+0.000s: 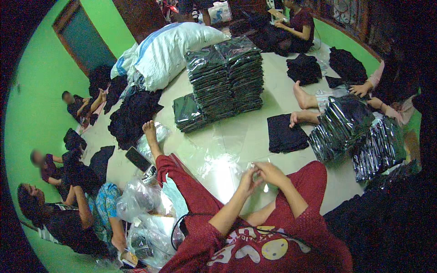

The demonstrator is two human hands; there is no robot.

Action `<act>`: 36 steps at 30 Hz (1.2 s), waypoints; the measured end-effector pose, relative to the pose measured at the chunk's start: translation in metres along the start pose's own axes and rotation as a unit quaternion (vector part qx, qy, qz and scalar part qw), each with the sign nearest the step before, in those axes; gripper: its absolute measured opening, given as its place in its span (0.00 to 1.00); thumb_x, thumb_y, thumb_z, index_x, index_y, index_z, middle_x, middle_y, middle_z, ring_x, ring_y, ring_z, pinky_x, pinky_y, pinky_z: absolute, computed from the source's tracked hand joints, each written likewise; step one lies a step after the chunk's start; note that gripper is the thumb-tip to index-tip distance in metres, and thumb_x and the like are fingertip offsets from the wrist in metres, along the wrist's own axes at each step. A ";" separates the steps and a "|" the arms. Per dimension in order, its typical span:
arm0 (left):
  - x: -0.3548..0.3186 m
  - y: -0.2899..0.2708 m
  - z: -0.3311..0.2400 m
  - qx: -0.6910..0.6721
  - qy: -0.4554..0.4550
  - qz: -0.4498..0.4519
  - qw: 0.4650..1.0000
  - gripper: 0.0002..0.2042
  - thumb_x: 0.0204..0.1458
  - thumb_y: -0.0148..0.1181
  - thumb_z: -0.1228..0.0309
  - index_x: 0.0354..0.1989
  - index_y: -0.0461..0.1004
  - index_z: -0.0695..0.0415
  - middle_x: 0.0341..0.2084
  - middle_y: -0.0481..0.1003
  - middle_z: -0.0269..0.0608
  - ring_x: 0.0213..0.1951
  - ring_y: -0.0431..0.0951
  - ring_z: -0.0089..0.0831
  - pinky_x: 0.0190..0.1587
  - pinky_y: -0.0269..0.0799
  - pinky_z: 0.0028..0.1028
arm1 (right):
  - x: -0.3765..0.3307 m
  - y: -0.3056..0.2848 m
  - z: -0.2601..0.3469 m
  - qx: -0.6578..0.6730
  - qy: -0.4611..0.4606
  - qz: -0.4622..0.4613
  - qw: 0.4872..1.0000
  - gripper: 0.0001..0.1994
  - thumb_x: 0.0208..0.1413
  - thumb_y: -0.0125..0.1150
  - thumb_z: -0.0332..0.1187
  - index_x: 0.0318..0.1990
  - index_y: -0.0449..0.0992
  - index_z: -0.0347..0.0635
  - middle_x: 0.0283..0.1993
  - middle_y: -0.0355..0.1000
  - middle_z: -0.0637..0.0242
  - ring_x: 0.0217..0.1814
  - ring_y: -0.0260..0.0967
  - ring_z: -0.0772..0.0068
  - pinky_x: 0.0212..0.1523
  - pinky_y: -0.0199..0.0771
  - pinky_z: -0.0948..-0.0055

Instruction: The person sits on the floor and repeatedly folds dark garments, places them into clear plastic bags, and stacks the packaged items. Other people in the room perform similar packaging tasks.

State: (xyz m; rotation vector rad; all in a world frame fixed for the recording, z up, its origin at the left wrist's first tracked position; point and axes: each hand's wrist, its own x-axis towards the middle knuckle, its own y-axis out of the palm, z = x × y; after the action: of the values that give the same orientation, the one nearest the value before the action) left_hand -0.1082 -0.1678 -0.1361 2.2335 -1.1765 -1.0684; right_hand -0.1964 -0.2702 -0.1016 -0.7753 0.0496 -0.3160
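Note:
My left hand (247, 181) and my right hand (269, 174) meet in front of my lap, fingertips close together. Both are closed in a pinch. What lies between the fingers is too small and glossy to make out; it may be see-through plastic. Just beyond them, clear plastic film (218, 164) lies on the pale tiled floor. Farther off rises a tall double stack of black folded garments in clear bags (225, 75), with a lower bagged pile (187, 111) at its left. A folded black cloth (287, 133) lies to the right of my hands.
Beside my left leg are a phone (137, 158) and crumpled clear bags (139, 200). A large white sack (168, 52) stands behind black cloth heaps (132, 118). At right, a co-worker's hands (362, 88) are near leaning bagged garments (343, 125). Other people sit at left and back.

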 end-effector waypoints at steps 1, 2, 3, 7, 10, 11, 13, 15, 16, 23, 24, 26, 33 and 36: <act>0.007 0.006 -0.009 -0.023 0.016 0.027 0.999 0.10 0.49 0.50 0.68 0.40 0.67 0.55 0.38 0.66 0.35 0.42 0.66 0.29 0.42 0.69 0.31 | 0.006 -0.013 0.004 -0.045 -0.019 -0.049 0.998 0.20 0.47 0.45 0.24 0.51 0.62 0.43 0.41 0.69 0.53 0.42 0.67 0.52 0.43 0.67 0.63; 0.013 0.011 -0.016 -0.047 0.049 0.066 0.996 0.10 0.49 0.51 0.68 0.39 0.67 0.55 0.38 0.66 0.35 0.42 0.66 0.28 0.43 0.69 0.31 | 0.011 -0.025 0.007 -0.090 -0.051 -0.107 0.989 0.20 0.47 0.45 0.25 0.51 0.63 0.43 0.41 0.69 0.54 0.42 0.67 0.51 0.43 0.67 0.63; 0.017 0.013 -0.022 -0.060 0.070 0.090 0.992 0.09 0.48 0.52 0.69 0.38 0.68 0.55 0.36 0.68 0.35 0.42 0.68 0.29 0.43 0.69 0.32 | 0.016 -0.034 0.011 -0.069 -0.035 -0.112 0.991 0.19 0.48 0.44 0.25 0.51 0.63 0.44 0.41 0.69 0.54 0.42 0.67 0.51 0.43 0.67 0.63; 0.016 0.002 -0.013 -0.013 0.074 0.074 0.994 0.08 0.49 0.51 0.67 0.35 0.68 0.57 0.33 0.71 0.37 0.40 0.72 0.31 0.41 0.70 0.29 | 0.020 -0.034 0.012 -0.009 -0.011 -0.135 0.991 0.19 0.49 0.42 0.25 0.51 0.63 0.46 0.40 0.69 0.54 0.41 0.67 0.52 0.42 0.67 0.63; 0.001 -0.025 0.022 0.094 -0.050 -0.052 0.993 0.11 0.49 0.50 0.64 0.35 0.68 0.59 0.31 0.71 0.37 0.35 0.72 0.29 0.33 0.70 0.27 | -0.002 0.003 -0.001 0.003 0.062 -0.080 0.995 0.20 0.49 0.42 0.26 0.51 0.63 0.50 0.40 0.69 0.55 0.42 0.67 0.53 0.42 0.67 0.62; -0.008 -0.036 0.036 0.090 -0.095 -0.041 0.991 0.10 0.49 0.49 0.65 0.35 0.68 0.58 0.29 0.71 0.38 0.32 0.72 0.28 0.30 0.69 0.27 | -0.011 0.017 -0.006 0.019 0.059 -0.060 0.996 0.20 0.48 0.42 0.26 0.51 0.63 0.50 0.40 0.69 0.55 0.42 0.67 0.53 0.42 0.67 0.62; -0.016 -0.046 0.068 0.109 -0.142 -0.079 0.981 0.14 0.50 0.50 0.59 0.35 0.68 0.58 0.28 0.72 0.38 0.29 0.72 0.27 0.28 0.69 0.24 | -0.014 0.031 -0.024 0.029 0.072 -0.006 0.997 0.20 0.48 0.42 0.26 0.51 0.63 0.51 0.40 0.70 0.55 0.43 0.67 0.53 0.42 0.67 0.62; -0.017 -0.053 0.085 0.170 -0.149 -0.066 0.972 0.18 0.49 0.51 0.54 0.36 0.68 0.59 0.27 0.72 0.37 0.27 0.73 0.27 0.27 0.69 0.24 | -0.016 0.040 -0.037 0.012 0.123 0.071 0.990 0.21 0.47 0.43 0.26 0.51 0.63 0.53 0.40 0.70 0.55 0.43 0.67 0.52 0.42 0.67 0.62; -0.014 -0.055 0.089 0.211 -0.140 -0.047 0.966 0.20 0.48 0.51 0.52 0.36 0.68 0.59 0.27 0.73 0.37 0.26 0.74 0.28 0.26 0.69 0.24 | -0.014 0.043 -0.042 0.012 0.109 0.041 0.993 0.21 0.46 0.43 0.24 0.51 0.64 0.51 0.39 0.70 0.55 0.41 0.67 0.52 0.42 0.67 0.62; -0.010 -0.056 0.072 0.176 -0.160 -0.036 0.971 0.26 0.47 0.50 0.46 0.42 0.64 0.60 0.31 0.74 0.43 0.27 0.76 0.31 0.27 0.71 0.26 | -0.012 0.052 -0.067 -0.021 0.137 0.021 0.990 0.19 0.46 0.43 0.26 0.49 0.64 0.48 0.37 0.70 0.52 0.40 0.68 0.49 0.40 0.67 0.59; -0.012 -0.056 0.072 0.172 -0.155 -0.025 0.973 0.27 0.47 0.49 0.46 0.42 0.63 0.60 0.31 0.74 0.44 0.27 0.76 0.31 0.27 0.72 0.27 | -0.013 0.055 -0.070 -0.051 0.152 0.041 0.986 0.18 0.46 0.43 0.26 0.48 0.64 0.47 0.37 0.70 0.51 0.40 0.68 0.49 0.40 0.67 0.59; -0.013 -0.057 0.072 0.207 -0.160 -0.004 0.965 0.25 0.49 0.48 0.48 0.43 0.62 0.59 0.32 0.74 0.45 0.28 0.76 0.31 0.28 0.72 0.28 | -0.016 0.061 -0.075 -0.086 0.166 0.065 0.980 0.17 0.47 0.45 0.28 0.47 0.65 0.45 0.37 0.70 0.49 0.39 0.68 0.48 0.39 0.67 0.58; -0.003 -0.069 0.080 0.256 -0.148 0.038 0.955 0.23 0.51 0.47 0.50 0.42 0.62 0.60 0.32 0.73 0.44 0.26 0.76 0.32 0.25 0.73 0.27 | -0.017 0.075 -0.079 -0.080 0.130 0.051 0.987 0.17 0.48 0.47 0.31 0.47 0.65 0.42 0.38 0.69 0.49 0.40 0.67 0.49 0.39 0.66 0.58; 0.001 -0.073 0.081 0.232 -0.158 0.043 0.959 0.24 0.51 0.48 0.51 0.44 0.61 0.60 0.31 0.73 0.44 0.26 0.76 0.32 0.25 0.73 0.27 | -0.014 0.075 -0.080 -0.084 0.151 0.065 0.983 0.17 0.49 0.46 0.31 0.48 0.65 0.42 0.38 0.69 0.49 0.40 0.67 0.49 0.39 0.66 0.58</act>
State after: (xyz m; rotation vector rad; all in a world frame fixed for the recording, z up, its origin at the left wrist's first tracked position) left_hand -0.1336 -0.1270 -0.2341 2.3715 -1.8033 -1.2497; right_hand -0.2030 -0.2700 -0.2117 -0.8808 0.4150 -0.3061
